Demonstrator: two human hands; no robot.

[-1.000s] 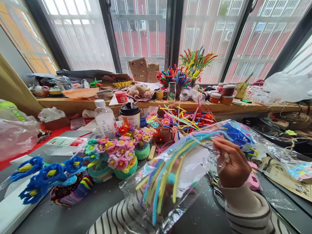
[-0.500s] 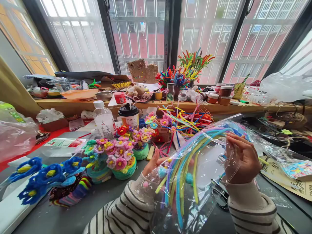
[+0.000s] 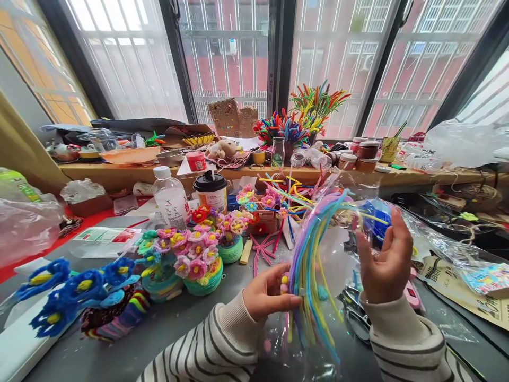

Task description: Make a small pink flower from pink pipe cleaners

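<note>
A clear plastic bag holds a curved bundle of pastel pipe cleaners in purple, blue and yellow-green. My left hand grips the bundle through the bag near its lower left, thumb across the front. Small yellow and pink balls show beside its fingers. To the right of the bundle, my right hand is raised with fingers apart, near the bag's right side. Scissors lie on the grey table below it, partly behind the bag.
Pots of fuzzy flowers stand left of centre, with blue flowers farther left. Behind them are a water bottle and a lidded cup. Loose pipe cleaners lie at the back; jars line the sill.
My left hand has come from behind the bag and closed round the bundle, which has swung more upright and left. My right hand has let go of the bag and opened.
</note>
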